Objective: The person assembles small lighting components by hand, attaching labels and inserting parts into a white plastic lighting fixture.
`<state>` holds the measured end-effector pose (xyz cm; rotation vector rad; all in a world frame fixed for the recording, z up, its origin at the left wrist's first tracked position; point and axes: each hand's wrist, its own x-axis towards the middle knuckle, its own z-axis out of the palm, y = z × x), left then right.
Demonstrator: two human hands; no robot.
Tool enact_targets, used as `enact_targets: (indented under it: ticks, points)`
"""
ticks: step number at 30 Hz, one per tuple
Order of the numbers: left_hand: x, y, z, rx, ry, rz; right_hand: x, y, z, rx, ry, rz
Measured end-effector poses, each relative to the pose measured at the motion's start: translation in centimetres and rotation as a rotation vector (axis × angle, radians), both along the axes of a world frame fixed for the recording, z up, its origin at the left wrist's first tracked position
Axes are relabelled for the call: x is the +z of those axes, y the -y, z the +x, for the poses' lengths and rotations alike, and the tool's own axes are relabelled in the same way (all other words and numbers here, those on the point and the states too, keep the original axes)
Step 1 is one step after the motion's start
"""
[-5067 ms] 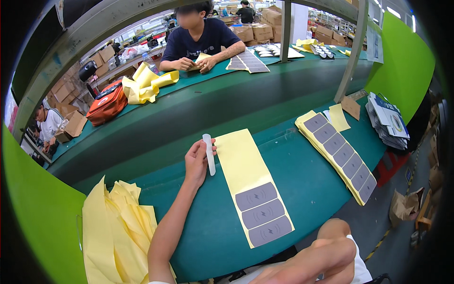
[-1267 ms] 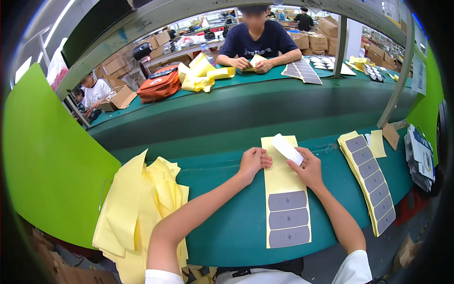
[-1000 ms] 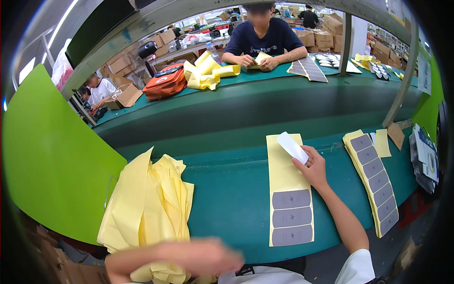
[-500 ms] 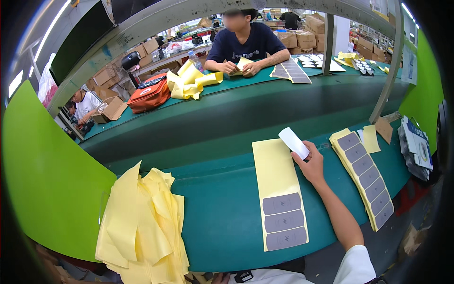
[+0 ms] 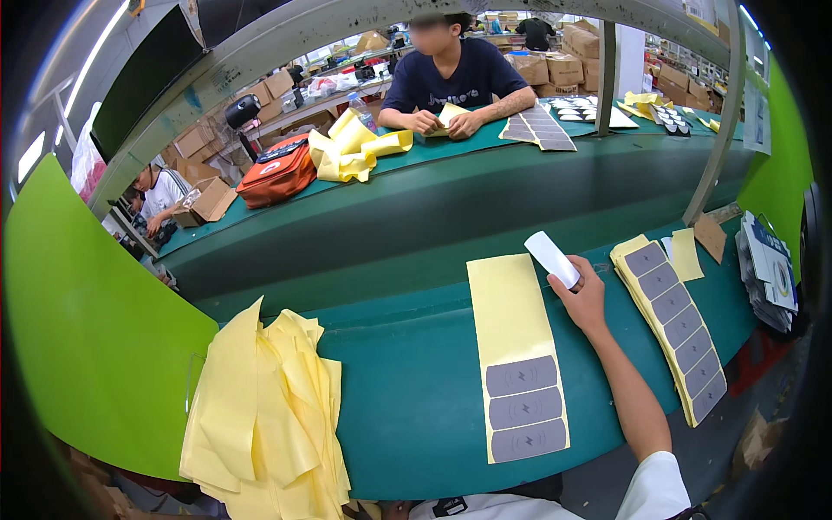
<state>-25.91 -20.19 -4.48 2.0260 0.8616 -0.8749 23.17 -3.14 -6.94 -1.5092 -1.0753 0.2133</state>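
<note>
Right hand: the right hand [image 5: 582,299] is out over the green worktop [image 5: 416,381], fingers curled round a small white rounded piece [image 5: 552,258] that sticks up and to the far left out of the grip. Pretty firm hold by the look of it, closed around the lower end.

Left hand: not in the shot at all, so can't say anything about it.

White piece: up off the worktop in the right hand, sitting between the yellow backing sheet [image 5: 515,347] and the stack of yellow sheets [image 5: 672,316], just past the far right corner of the single sheet.

Yellow backing sheet: lies flat on the worktop left of the right forearm, long way running near to far. Three grey rounded pads [image 5: 524,407] are on its near end, the far part is bare yellow.

Stack on the right: yellow sheets with a full row of grey pads, angled a bit, just to the right of the hand.

Left side: a loose heap of peeled yellow sheets [image 5: 264,416] piled near the green divider [image 5: 87,347].

Far side: another person [image 5: 455,82] sits across at the far worktop, both hands on a yellow sheet, with an orange bag [image 5: 277,173] and more crumpled yellow sheets close by.
</note>
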Motion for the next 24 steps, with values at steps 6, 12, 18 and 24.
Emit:
enact_targets:
  ticks: [6, 12, 18, 24]
  points:
    - [0.1, 0.2, 0.1, -0.013, 0.024, -0.042, -0.1, -0.1, 0.1, 0.009, -0.001, 0.006]
    - [0.6, -0.4, 0.1, -0.049, 0.043, -0.069, 0.2, -0.1, 0.0, 0.006, -0.003, -0.02]
    - [0.9, -1.2, 0.4, -0.088, 0.072, -0.089, 0.3, 0.1, -0.1, 0.002, 0.012, -0.033]
    - [1.3, -1.3, 0.6, -0.116, 0.096, -0.127, 0.3, 0.1, -0.2, -0.005, 0.034, -0.015]
